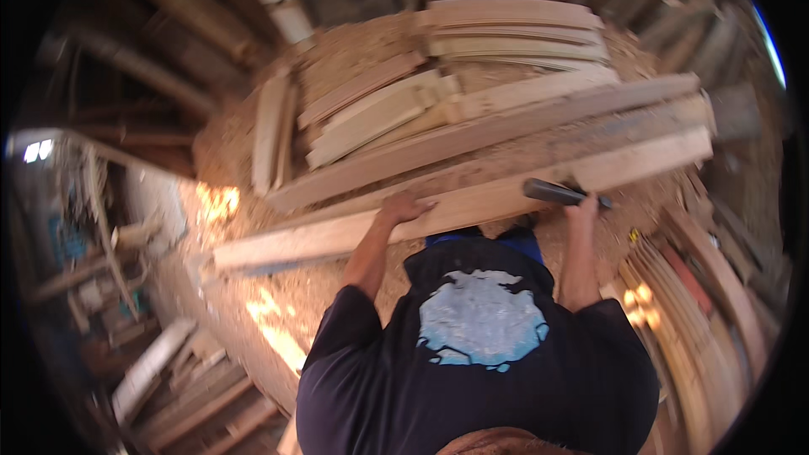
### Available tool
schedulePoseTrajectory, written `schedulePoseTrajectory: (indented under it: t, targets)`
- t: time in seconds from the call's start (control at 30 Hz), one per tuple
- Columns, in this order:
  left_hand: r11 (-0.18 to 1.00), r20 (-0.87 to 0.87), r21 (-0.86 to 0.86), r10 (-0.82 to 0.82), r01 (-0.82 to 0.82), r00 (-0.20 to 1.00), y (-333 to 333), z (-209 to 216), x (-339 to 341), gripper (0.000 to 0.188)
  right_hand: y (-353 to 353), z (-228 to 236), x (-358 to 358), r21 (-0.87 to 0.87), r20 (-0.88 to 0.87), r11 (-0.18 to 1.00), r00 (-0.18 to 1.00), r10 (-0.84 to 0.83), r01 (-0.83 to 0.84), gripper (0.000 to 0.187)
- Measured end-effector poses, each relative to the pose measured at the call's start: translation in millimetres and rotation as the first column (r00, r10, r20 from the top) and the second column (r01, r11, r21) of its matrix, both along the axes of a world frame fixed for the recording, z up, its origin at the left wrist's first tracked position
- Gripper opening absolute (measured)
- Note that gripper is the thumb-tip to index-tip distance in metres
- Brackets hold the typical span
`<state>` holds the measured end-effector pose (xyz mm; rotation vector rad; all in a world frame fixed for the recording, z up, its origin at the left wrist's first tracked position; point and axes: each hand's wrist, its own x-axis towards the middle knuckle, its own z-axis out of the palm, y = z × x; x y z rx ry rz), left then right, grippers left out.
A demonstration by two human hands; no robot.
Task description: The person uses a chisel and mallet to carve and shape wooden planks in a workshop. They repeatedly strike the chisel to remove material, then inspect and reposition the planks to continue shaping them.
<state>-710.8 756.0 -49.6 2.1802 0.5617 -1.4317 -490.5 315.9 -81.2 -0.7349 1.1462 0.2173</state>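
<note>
A long pale wooden beam (pixel 480 198) lies across in front of my body, rising toward the right. My left hand (pixel 407 207) rests on its upper edge, left of the middle, with the thumb stretched out along the wood. My right hand (pixel 586 206) is closed around one end of a dark grey, elongated tool (pixel 552 192). The tool's blunt, wider end points left over the beam; its exact kind is unclear. Behind the beam runs a second long, reddish plank (pixel 506 128), with wood shavings between the two.
Short boards (pixel 379 118) and a stack of planks (pixel 518 29) lie beyond the beam on sawdust-covered ground. Long curved strips of wood (pixel 687 329) are piled at my right. At lower left lie timber offcuts (pixel 194 388). Posts and logs (pixel 168 0) stand along the far side.
</note>
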Motion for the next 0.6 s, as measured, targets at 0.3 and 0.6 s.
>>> schedulePoseTrajectory:
  t: [0.3, 0.6]
  targets:
    - [0.996, 0.153, 0.047, 0.072, -0.08, 0.986, 14.3, 26.3, -22.6, 0.096, 34.5, -3.2, -14.6, 0.031, -0.018, 0.97, 0.97, -0.241, 0.241, 0.032]
    - [0.983, 0.416, 0.171, -0.136, 0.07, 0.899, 5.7, 29.6, -41.4, 0.108, 5.3, 5.2, -31.6, -0.241, -0.187, 0.963, 0.979, 0.076, -0.121, 0.028]
